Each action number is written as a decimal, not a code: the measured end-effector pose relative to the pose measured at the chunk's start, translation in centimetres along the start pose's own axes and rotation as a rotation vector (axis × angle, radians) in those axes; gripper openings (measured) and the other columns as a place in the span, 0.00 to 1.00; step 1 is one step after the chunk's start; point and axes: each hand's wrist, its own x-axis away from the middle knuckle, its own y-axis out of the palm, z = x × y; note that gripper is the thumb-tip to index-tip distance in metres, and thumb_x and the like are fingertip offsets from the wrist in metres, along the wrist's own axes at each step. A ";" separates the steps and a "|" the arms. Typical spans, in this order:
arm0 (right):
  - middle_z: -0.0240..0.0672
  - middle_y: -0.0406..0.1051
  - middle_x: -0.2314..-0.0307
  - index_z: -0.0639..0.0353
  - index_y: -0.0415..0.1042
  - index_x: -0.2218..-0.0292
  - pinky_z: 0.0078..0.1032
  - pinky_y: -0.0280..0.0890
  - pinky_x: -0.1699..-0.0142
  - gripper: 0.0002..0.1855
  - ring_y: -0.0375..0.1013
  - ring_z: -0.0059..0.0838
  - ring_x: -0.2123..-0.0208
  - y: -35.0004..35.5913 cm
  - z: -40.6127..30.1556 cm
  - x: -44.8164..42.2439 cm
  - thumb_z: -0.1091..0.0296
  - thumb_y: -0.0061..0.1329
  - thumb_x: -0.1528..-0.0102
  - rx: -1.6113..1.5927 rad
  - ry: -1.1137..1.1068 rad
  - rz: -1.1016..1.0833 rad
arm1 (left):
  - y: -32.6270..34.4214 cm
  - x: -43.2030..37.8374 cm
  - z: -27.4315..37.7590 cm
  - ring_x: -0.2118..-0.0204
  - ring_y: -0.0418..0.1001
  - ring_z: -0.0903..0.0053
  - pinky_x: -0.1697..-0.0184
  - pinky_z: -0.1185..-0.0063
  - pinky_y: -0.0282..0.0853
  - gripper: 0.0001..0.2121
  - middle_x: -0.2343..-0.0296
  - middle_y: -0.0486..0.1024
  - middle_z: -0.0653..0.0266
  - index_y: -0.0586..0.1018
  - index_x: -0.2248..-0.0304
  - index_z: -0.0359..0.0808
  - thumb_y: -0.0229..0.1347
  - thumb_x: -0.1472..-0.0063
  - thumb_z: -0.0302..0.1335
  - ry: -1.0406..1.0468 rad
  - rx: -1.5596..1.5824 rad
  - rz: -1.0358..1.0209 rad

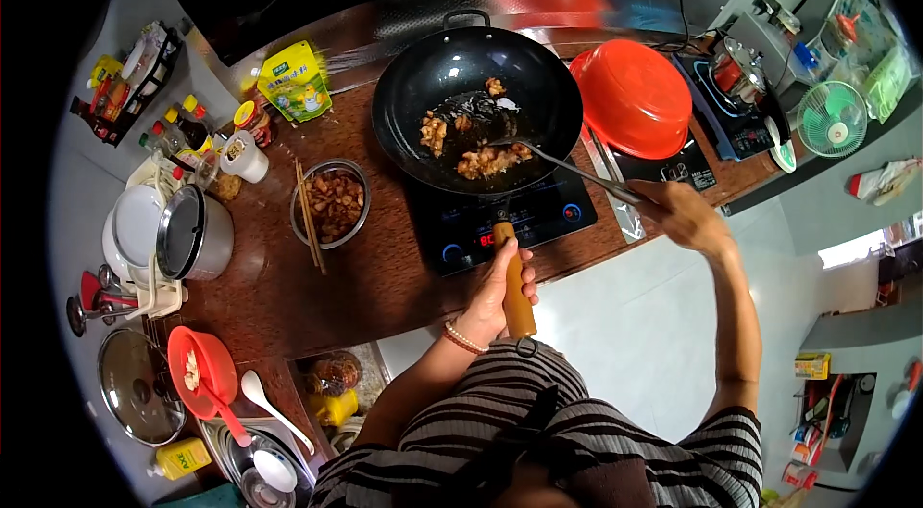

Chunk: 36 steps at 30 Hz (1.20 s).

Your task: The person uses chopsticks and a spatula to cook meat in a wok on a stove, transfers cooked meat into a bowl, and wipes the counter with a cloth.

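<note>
A black wok (pixel 411 104) sits on an induction cooker (pixel 461 234) with a lit red display. My left hand (pixel 497 292) is wrapped around the wok's wooden handle (pixel 519 306). In my right hand (pixel 681 216) is a metal spatula (pixel 584 176), its blade down in the wok among browned meat pieces (pixel 483 163). More meat pieces (pixel 433 133) lie on the wok's left side, and one small clump rests near the back. To the left, a steel bowl (pixel 366 219) holds dark marinated meat, with a pair of chopsticks (pixel 306 212) laid across its rim.
An upturned red basin (pixel 638 97) stands right of the wok. Beyond it, a pot (pixel 739 72) sits on a second cooker. Sauce bottles (pixel 187 133), a yellow seasoning pouch (pixel 296 83) and a lidded pot (pixel 209 234) line the left. A red strainer (pixel 216 364) is by the sink.
</note>
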 end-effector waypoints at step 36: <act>0.49 0.67 0.61 0.52 0.61 0.50 0.36 0.61 0.56 0.23 0.66 0.47 0.58 10.6 4.1 -14.0 0.70 0.41 0.49 -0.002 -0.233 0.326 | -6.0 3.9 -1.9 0.60 0.68 0.71 0.57 0.72 0.66 0.29 0.60 0.67 0.56 0.59 0.51 0.37 0.35 0.41 0.54 0.288 -0.119 -0.075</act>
